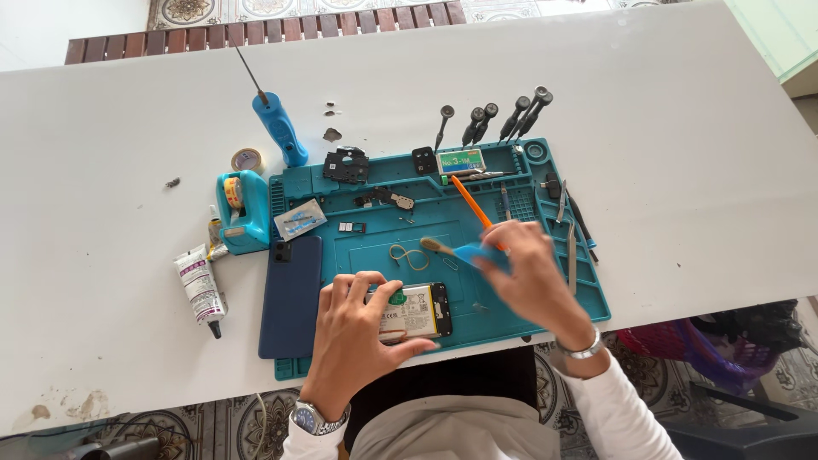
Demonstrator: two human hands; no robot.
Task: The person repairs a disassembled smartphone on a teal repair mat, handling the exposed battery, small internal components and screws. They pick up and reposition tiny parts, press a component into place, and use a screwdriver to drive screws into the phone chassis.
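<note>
A long white table [102, 170] carries a teal work mat [588, 290] with raised trays along its far edge, and nearly everything sits on or beside that mat. On its near left part lies a dark blue phone back cover [291, 298], flat and apart from the opened phone [417, 310], which rests at the mat's near edge in front of the person with its pale battery and circuit parts facing up. The left hand [354, 336] lies over the phone's left end, fingers curled around its edges and thumb along the near side, pinning it to the mat. The right hand [528, 277] is blurred just right of the phone; it seems to pinch a small blue brush [460, 250] with a pale tip pointing left, though the exact grip cannot be told. An orange stick [471, 203] slants away behind that hand. Left of the mat stand a blue electric screwdriver [278, 128], a teal tape dispenser [243, 211] and a white glue tube [198, 285]; small black screwdrivers [503, 119] stand upright along the mat's far edge. The open phone looks light and stiff but fragile, with bare parts exposed, so it is probably best held by its outer frame edges, keeping fingers off the battery and connectors.
</note>
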